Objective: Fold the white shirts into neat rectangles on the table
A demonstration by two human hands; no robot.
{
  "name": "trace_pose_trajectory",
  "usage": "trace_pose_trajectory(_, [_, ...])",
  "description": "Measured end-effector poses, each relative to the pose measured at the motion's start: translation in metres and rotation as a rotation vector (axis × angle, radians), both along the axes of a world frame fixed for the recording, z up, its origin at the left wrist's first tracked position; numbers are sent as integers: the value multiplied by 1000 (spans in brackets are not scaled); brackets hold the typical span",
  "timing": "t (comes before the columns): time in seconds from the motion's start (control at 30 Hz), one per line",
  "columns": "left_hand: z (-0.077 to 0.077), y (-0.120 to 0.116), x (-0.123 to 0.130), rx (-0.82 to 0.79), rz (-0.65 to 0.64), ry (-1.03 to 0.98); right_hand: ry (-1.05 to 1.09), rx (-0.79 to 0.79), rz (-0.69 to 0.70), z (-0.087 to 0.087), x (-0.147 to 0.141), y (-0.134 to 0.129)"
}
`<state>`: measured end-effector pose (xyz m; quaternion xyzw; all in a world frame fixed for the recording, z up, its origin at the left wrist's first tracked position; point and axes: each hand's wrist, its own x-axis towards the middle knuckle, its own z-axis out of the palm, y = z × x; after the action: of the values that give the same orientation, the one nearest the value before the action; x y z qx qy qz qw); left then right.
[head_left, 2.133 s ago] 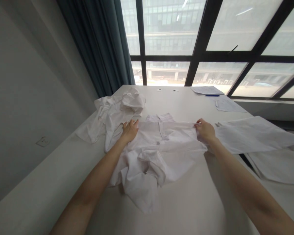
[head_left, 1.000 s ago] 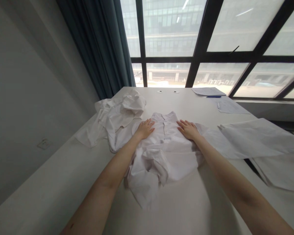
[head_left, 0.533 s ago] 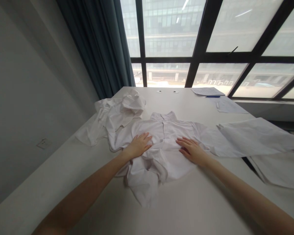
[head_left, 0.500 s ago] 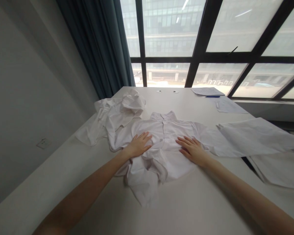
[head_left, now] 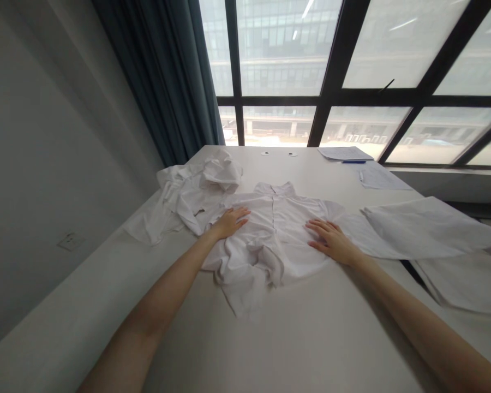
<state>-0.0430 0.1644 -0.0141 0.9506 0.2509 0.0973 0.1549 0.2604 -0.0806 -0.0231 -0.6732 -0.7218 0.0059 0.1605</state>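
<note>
A white shirt (head_left: 286,218) lies on the white table (head_left: 311,338), its collar toward the window and its lower left part bunched in folds. On the left side of its chest, my left hand (head_left: 229,222) rests flat with fingers spread. My right hand (head_left: 331,240) presses on the right side of the shirt, its fingers apart and stretched toward the middle. Neither hand grips the cloth.
Crumpled white cloth (head_left: 221,172) lies at the back left. Folded white fabric (head_left: 429,226) spreads over the right side. Papers (head_left: 346,154) and a blue pen (head_left: 354,162) sit at the back right, near the window. A dark blue curtain (head_left: 175,71) hangs behind.
The shirt's lower folds have shifted away from me. My left hand has moved slightly forward, and my right hand has moved a little to the right and forward.
</note>
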Motion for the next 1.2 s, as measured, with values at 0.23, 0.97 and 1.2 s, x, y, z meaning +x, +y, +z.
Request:
trace_pose_trajectory(0.23, [24,-86,-35,3,-30,-344,356,22,109,35,-75,-27])
trace_pose_trajectory(0.97, [73,-215,-95,83,-249,-405,862,135,-152,92,-102,-136])
trace_pose_trajectory(1.2, [57,-220,-93,-78,-277,-223,835,-590,-26,105,-86,-192])
